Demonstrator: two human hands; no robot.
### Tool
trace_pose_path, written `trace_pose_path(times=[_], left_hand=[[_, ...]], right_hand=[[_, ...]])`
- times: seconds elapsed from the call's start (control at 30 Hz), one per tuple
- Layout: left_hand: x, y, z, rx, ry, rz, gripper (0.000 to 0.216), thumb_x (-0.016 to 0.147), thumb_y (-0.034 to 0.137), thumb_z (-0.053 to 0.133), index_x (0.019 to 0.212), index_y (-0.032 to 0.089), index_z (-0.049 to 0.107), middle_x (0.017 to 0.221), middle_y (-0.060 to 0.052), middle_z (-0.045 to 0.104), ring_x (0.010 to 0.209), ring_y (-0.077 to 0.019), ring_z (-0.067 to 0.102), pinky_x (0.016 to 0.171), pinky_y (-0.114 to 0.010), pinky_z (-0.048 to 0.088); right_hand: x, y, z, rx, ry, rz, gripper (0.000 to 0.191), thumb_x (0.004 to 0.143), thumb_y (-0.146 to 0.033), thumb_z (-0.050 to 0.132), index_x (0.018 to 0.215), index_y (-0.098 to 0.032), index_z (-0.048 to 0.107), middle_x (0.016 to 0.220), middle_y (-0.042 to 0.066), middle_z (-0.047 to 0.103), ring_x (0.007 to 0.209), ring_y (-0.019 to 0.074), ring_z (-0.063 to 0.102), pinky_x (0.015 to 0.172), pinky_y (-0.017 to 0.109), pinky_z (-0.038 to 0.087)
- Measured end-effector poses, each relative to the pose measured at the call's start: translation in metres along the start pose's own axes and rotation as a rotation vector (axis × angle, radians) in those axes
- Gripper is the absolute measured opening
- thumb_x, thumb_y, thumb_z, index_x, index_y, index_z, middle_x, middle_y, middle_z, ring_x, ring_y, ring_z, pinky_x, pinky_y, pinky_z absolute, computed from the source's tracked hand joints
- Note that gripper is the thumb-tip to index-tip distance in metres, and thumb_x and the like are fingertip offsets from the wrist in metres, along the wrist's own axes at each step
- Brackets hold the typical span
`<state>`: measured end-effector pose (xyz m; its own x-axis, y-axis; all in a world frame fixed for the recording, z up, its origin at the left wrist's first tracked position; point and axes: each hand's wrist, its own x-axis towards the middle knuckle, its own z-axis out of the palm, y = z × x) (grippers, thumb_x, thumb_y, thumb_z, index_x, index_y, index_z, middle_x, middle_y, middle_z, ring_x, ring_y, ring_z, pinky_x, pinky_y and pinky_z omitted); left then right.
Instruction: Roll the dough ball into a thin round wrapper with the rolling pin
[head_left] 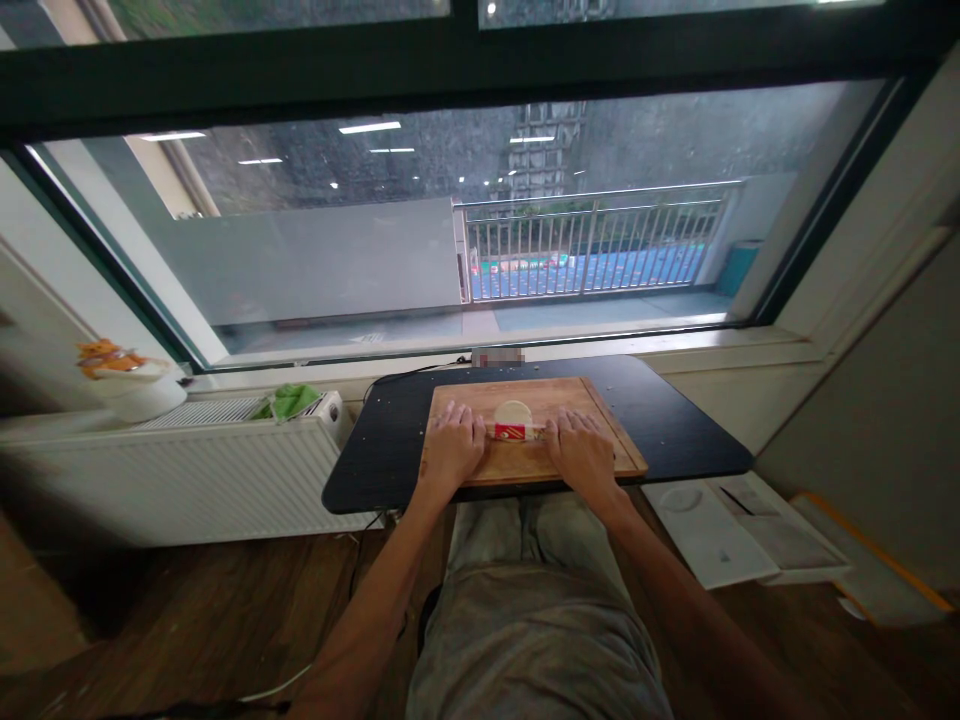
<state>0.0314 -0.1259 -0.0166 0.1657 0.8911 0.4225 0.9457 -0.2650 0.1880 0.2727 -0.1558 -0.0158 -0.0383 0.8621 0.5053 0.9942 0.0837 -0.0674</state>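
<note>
A wooden board (596, 402) lies on a small black table (675, 420) below a wide window. On the board sits a flat round piece of pale dough (513, 411). A rolling pin with a red label (511, 432) lies across the dough's near edge. My left hand (452, 446) rests palm down on the pin's left end, fingers stretched forward. My right hand (580, 449) presses the pin's right end in the same way. Both hands cover the pin's ends.
A white radiator (187, 470) runs along the wall to the left, with a green cloth (289, 400) on top and a white bowl (139, 392) further left. White boards and papers (720, 540) lie on the wooden floor at the right. My knees sit under the table's near edge.
</note>
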Motion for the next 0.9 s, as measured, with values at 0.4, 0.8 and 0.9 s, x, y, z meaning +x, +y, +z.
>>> trace_pose_path(times=[0.4,0.8,0.9], left_hand=[[0.006,0.0,0.005,0.012,0.0,0.008,0.049,0.117,0.034,0.034,0.14,0.015,0.072,0.158,-0.018,0.069,0.16,-0.0315,0.051,0.136,-0.051,0.036],[0.04,-0.003,0.0,0.128,-0.069,0.052,0.04,0.112,0.034,0.048,0.138,0.016,0.072,0.152,-0.022,0.07,0.157,-0.0391,0.052,0.13,-0.057,0.04],[0.051,-0.002,-0.003,0.148,-0.067,0.03,0.04,0.112,0.037,0.048,0.135,0.015,0.072,0.144,-0.023,0.074,0.154,-0.0424,0.054,0.125,-0.059,0.044]], right_hand=[[0.017,0.001,-0.005,-0.017,-0.087,-0.026,0.047,0.118,-0.029,0.034,0.121,-0.013,0.078,0.125,0.019,0.081,0.122,0.029,0.071,0.109,0.037,0.045],[0.076,0.013,0.01,-0.14,-0.182,-0.238,0.04,0.111,-0.016,0.041,0.133,-0.014,0.075,0.134,0.02,0.078,0.122,0.0319,0.068,0.106,0.042,0.044],[0.091,0.012,0.013,-0.123,-0.229,-0.21,0.037,0.113,-0.02,0.043,0.132,-0.016,0.074,0.133,0.018,0.079,0.119,0.0309,0.07,0.103,0.041,0.045]])
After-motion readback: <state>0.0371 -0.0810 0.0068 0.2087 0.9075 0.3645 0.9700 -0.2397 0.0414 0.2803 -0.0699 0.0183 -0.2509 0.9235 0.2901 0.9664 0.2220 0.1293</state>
